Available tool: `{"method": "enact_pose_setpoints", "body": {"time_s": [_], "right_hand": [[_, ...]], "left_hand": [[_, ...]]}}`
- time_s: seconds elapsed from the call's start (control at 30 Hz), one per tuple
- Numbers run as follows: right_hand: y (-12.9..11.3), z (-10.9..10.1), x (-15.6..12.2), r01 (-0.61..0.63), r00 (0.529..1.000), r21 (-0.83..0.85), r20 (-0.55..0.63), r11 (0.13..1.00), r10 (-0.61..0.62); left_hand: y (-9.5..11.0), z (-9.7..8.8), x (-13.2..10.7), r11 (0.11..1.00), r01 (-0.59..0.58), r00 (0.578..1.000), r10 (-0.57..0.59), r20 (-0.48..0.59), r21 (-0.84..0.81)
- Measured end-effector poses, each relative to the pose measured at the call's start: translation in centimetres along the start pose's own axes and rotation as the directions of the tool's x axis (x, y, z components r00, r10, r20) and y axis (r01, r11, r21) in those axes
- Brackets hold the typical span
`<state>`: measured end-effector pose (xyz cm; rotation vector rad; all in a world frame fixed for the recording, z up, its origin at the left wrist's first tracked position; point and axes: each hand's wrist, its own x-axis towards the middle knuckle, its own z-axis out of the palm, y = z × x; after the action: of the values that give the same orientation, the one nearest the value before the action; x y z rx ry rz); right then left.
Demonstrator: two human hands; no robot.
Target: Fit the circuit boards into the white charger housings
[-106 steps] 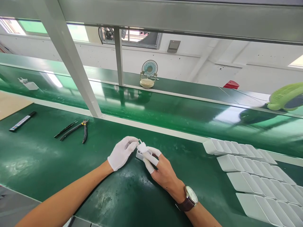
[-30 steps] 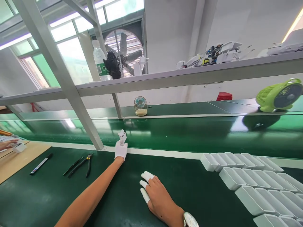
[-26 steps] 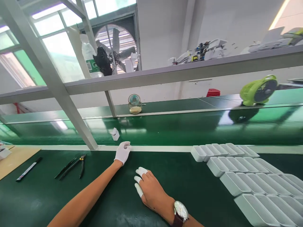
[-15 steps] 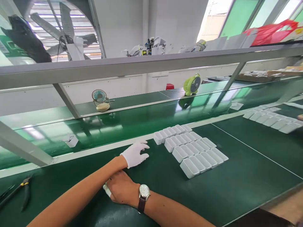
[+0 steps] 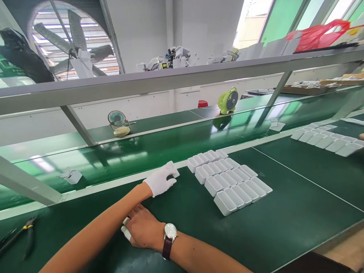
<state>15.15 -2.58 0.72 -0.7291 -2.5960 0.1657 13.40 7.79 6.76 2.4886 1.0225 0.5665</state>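
My left hand (image 5: 161,179), in a white glove, reaches across the dark green mat and its fingers close on a white plastic shell (image 5: 174,170) just left of the rows of white shells (image 5: 230,181). My right hand (image 5: 142,229), with white finger cots and a wristwatch, lies on the mat under my left forearm, fingers loosely spread and holding nothing. A small white assembled part (image 5: 71,175) sits on the shiny green conveyor belt (image 5: 159,146) behind the mat.
Pliers (image 5: 27,231) lie at the far left of the mat. A small desk fan (image 5: 118,122) and a green fan (image 5: 228,100) stand beyond the belt. More white shells (image 5: 327,138) lie at the right, where another person's fingertip (image 5: 361,136) shows. A grey shelf runs overhead.
My left hand set the small white part on the belt, swung right to the shells and closed on one. My right hand stayed on the mat. The view turned right.
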Motion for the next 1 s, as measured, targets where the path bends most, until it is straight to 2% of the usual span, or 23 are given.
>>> {"method": "enact_pose_setpoints", "body": {"time_s": [0.07,0.2,0.3,0.4,0.5,0.57,0.63,0.73,0.87,1.0], "right_hand": [[-0.2,0.0,-0.1,-0.011,1.000,-0.044,-0.030,0.999,0.009],[-0.4,0.0,-0.2,-0.022,0.996,-0.058,-0.082,0.998,0.018],[-0.4,0.0,-0.2,-0.006,0.997,-0.056,-0.079,0.998,0.001],[-0.3,0.1,-0.1,0.007,0.998,-0.060,-0.070,0.998,-0.011],[-0.4,0.1,0.0,0.024,0.998,-0.066,-0.061,0.998,-0.028],[-0.6,0.2,-0.1,0.065,0.997,-0.063,-0.047,0.996,-0.068],[-0.9,0.1,-0.2,0.119,0.992,-0.064,-0.024,0.991,-0.121],[-1.1,0.0,-0.3,0.168,0.986,-0.076,0.007,0.983,-0.168],[-1.3,-0.2,-0.5,0.144,0.990,-0.057,0.015,0.988,-0.144],[-1.1,0.1,-0.7,0.132,0.990,-0.046,0.054,0.990,-0.130]], "left_hand": [[-1.7,-1.8,-2.9,0.999,0.031,0.998,-0.030,-0.056,0.017],[-5.0,-4.4,-9.6,0.992,0.085,0.966,-0.059,-0.253,0.093],[-6.4,-4.9,-13.9,0.982,0.133,0.943,-0.083,-0.322,0.138],[-6.4,-4.9,-16.6,0.986,0.119,0.936,-0.071,-0.344,0.119],[-6.0,-5.3,-17.5,0.990,0.125,0.896,-0.086,-0.436,0.062],[-6.1,-5.6,-17.2,0.985,0.173,0.842,-0.150,-0.518,-0.004],[-6.4,-5.7,-16.7,0.967,0.234,0.799,-0.250,-0.547,-0.101],[-7.0,-5.3,-15.7,0.911,0.311,0.787,-0.406,-0.464,-0.269],[-7.5,-4.1,-14.9,0.807,0.395,0.786,-0.544,-0.293,-0.439],[-7.7,-3.2,-14.6,0.758,0.406,0.758,-0.591,-0.275,-0.511]]}}
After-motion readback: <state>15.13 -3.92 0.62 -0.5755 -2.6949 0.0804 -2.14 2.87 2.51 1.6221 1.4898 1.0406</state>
